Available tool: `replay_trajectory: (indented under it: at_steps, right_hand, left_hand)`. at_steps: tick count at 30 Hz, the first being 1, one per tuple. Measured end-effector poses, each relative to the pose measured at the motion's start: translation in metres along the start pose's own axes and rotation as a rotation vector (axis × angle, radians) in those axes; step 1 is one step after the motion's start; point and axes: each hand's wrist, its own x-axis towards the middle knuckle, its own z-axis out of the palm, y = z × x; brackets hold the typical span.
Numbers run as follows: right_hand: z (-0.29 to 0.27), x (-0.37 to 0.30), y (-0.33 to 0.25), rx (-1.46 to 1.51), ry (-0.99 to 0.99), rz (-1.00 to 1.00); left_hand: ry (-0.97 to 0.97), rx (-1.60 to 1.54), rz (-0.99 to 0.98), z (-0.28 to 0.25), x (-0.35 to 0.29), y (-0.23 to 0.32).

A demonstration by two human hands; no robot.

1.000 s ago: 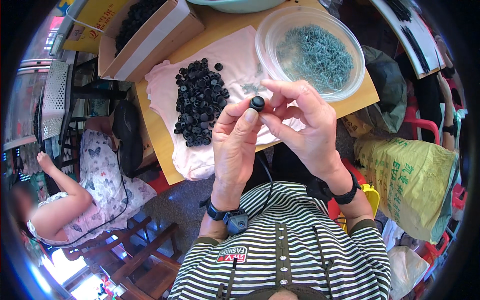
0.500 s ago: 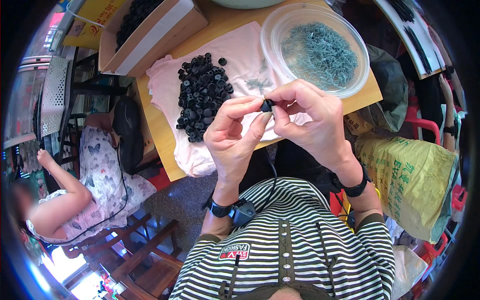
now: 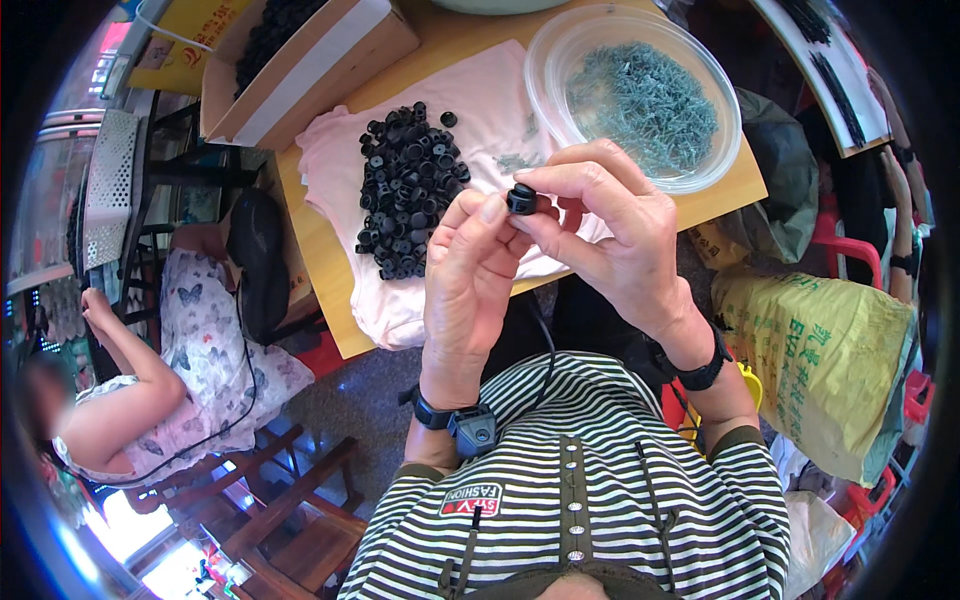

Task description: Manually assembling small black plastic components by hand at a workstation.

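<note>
Between the thumb and forefinger of my right hand [image 3: 610, 225] is a small black plastic cord lock [image 3: 521, 198], its rounded end up. My left hand [image 3: 472, 265] is close against it on the left, fingers curled and thumb beside the part; whatever those fingers may hold is hidden. Beyond the left hand, a pile of loose black plastic pieces [image 3: 410, 190] lies on a pale pink cloth [image 3: 340, 190]. A few thin metal pieces [image 3: 515, 162], seemingly springs, lie on the cloth behind my hands.
A clear round tub [image 3: 733, 130] of small metal pieces stands at the table's right. At the back left is a cardboard box [image 3: 310, 75] with more black pieces. A yellow woven sack [image 3: 820, 350] lies right of the table [image 3: 325, 320]. Another person [image 3: 130, 410] sits at left.
The cord lock was pinched between both hands and now sits mainly in my right fingers, slightly further left and turned more upright. My left thumb has moved up beside it.
</note>
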Motion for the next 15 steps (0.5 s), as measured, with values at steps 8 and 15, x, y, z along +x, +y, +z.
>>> replay_trajectory:
  at_steps: [8,15]
  right_hand:
    - [-0.001,0.003,0.001,0.05,-0.011,0.021]
    - [-0.008,0.002,0.002,-0.033,-0.044,-0.102]
  left_hand:
    - [0.023,-0.003,0.001,0.006,-0.005,0.0]
    - [-0.029,-0.002,-0.026,0.0,-0.004,-0.005]
